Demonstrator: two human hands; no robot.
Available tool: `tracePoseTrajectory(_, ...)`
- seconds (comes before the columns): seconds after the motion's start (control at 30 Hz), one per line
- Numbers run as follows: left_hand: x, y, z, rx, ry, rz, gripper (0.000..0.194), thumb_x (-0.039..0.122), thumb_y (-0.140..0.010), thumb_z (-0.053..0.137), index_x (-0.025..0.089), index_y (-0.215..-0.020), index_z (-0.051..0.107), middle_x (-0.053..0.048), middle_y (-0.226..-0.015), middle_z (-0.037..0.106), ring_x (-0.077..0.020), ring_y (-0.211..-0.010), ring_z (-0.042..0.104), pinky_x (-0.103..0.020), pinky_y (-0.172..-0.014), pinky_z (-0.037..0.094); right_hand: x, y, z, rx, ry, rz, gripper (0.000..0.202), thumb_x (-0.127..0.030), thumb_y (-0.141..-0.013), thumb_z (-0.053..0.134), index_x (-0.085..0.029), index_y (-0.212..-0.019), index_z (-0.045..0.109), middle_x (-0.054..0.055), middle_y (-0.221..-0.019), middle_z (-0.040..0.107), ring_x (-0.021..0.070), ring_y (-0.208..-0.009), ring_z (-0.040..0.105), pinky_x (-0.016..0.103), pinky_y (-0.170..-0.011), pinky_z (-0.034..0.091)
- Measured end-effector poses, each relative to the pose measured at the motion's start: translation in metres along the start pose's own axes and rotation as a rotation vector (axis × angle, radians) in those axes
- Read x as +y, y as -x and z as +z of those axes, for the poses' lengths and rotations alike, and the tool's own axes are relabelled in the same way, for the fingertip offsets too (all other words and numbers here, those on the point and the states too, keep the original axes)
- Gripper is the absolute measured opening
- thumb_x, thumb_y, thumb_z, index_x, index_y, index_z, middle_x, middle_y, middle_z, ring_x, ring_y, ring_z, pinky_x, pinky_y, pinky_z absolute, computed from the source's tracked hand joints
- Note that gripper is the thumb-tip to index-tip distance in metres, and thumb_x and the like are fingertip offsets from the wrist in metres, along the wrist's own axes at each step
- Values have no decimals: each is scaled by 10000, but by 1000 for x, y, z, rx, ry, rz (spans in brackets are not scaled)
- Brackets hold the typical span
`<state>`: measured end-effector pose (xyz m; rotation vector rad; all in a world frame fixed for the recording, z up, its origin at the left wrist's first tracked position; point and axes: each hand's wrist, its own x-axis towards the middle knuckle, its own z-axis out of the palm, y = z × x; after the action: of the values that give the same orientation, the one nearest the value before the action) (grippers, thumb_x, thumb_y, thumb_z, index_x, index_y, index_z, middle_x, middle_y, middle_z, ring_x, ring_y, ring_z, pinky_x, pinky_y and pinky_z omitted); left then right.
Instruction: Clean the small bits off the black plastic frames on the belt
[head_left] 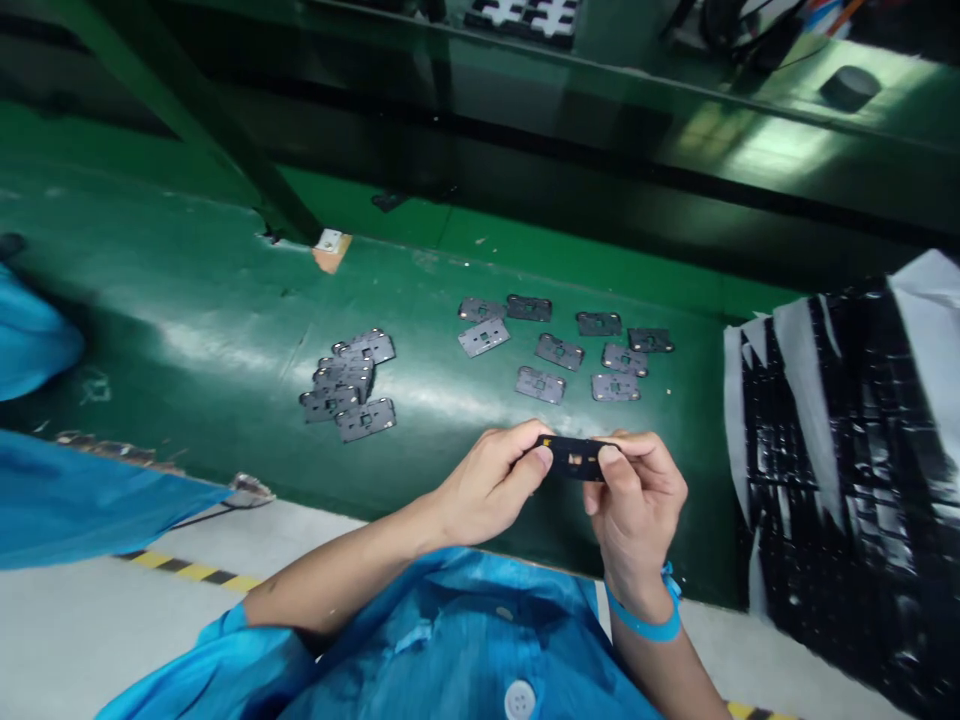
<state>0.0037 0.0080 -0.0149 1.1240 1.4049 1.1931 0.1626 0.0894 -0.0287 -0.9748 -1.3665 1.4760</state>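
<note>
Between both hands, just above the near edge of the green table, is a flat black plastic plate [562, 462] with a small square hole and yellowish metal bits. Its left end is pinched by my left hand [495, 475], thumb on top. My right hand [637, 490], with a blue band at the wrist, grips the other end, also with the thumb on top. Beyond the hands, several similar dark plates [540, 384] lie spread on the table. A loose heap of more such plates [343, 376] sits to the left, some overlapping. Fingers under the held plate are partly hidden.
The green table [420, 460] has a worn left edge. At right stands a bulky stack in black plastic wrap [847, 450] with white strips. A green post [217, 130] and a raised dark shelf [600, 130] border the back. Another person's blue sleeve [34, 335] shows at left.
</note>
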Motion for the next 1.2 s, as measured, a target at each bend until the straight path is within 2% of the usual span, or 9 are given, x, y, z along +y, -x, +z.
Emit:
tracePoseTrajectory(0.1, -8, -1, 4, 76, 80, 4, 304, 369, -1089, 436, 203, -846, 515, 66, -628, 407, -108, -564, 410, -238, -574, 331, -1, 5, 4, -19, -5, -33, 201, -340, -983, 766, -216, -873, 652, -64, -668, 613, 72, -337, 533, 181, -336, 384)
tracePoseTrajectory(0.2, -13, 0, 6, 123, 141, 3, 353, 424, -1103, 424, 204, -838, 501, 60, -639, 414, -105, -564, 393, -235, -563, 329, -5, 8, 8, -45, 17, -25, 161, -330, -990, 760, -222, -906, 676, -64, -627, 605, 96, -356, 565, 198, -356, 419)
tracePoseTrajectory(0.33, -16, 4, 8, 135, 193, -32, 386, 477, -1116, 428, 206, -849, 493, 58, -644, 422, -98, -556, 365, -228, -539, 310, -11, 10, 10, -87, 53, 7, 136, -336, -1007, 740, -220, -956, 690, -65, -555, 609, 120, -369, 589, 215, -383, 464)
tracePoseTrajectory(0.57, -17, 6, 14, 153, 304, -113, 416, 518, -1108, 447, 214, -826, 453, 78, -615, 354, -85, -531, 330, -206, -507, 285, -16, 11, 7, -102, 24, 10, 52, -225, -1012, 718, -212, -966, 700, -75, -544, 623, 103, -369, 596, 188, -385, 466)
tracePoseTrajectory(0.7, -14, 4, 15, 198, 358, -164, 388, 478, -1085, 460, 208, -808, 480, 69, -631, 375, -86, -546, 359, -187, -510, 309, -12, 18, 6, -112, 111, -72, 68, -155, -1012, 705, -217, -1025, 731, -62, -604, 649, 106, -410, 623, 207, -414, 501)
tracePoseTrajectory(0.87, -10, -2, 18, 282, 438, -291, 316, 357, -1018, 467, 205, -741, 470, 61, -637, 383, -88, -557, 357, -179, -504, 330, -3, 23, 5, -125, 240, -280, 219, -110, -980, 731, -235, -1156, 763, 7, -808, 748, 139, -510, 675, 286, -488, 577)
tracePoseTrajectory(0.97, -7, -1, 20, 316, 496, -326, 317, 330, -1014, 448, 216, -719, 423, 75, -600, 343, -83, -517, 321, -188, -482, 306, -3, 19, 4, -168, 186, -130, 141, -155, -1009, 723, -231, -1123, 753, -32, -676, 705, 124, -453, 647, 246, -457, 547)
tracePoseTrajectory(1.07, -5, 7, 17, 269, 461, -308, 335, 371, -1049, 451, 217, -751, 438, 81, -583, 378, -84, -510, 347, -203, -493, 306, -6, 13, 2, -205, 92, 77, 47, -227, -1033, 723, -218, -1069, 752, -57, -568, 647, 104, -419, 612, 196, -431, 501)
tracePoseTrajectory(1.2, -4, 19, 6, 207, 370, -227, 300, 344, -1051, 460, 204, -788, 494, 69, -606, 461, -89, -545, 398, -223, -541, 333, -7, 9, 3, -245, 28, 170, 72, -275, -1028, 744, -212, -1054, 766, -53, -557, 646, 89, -407, 584, 176, -429, 486)
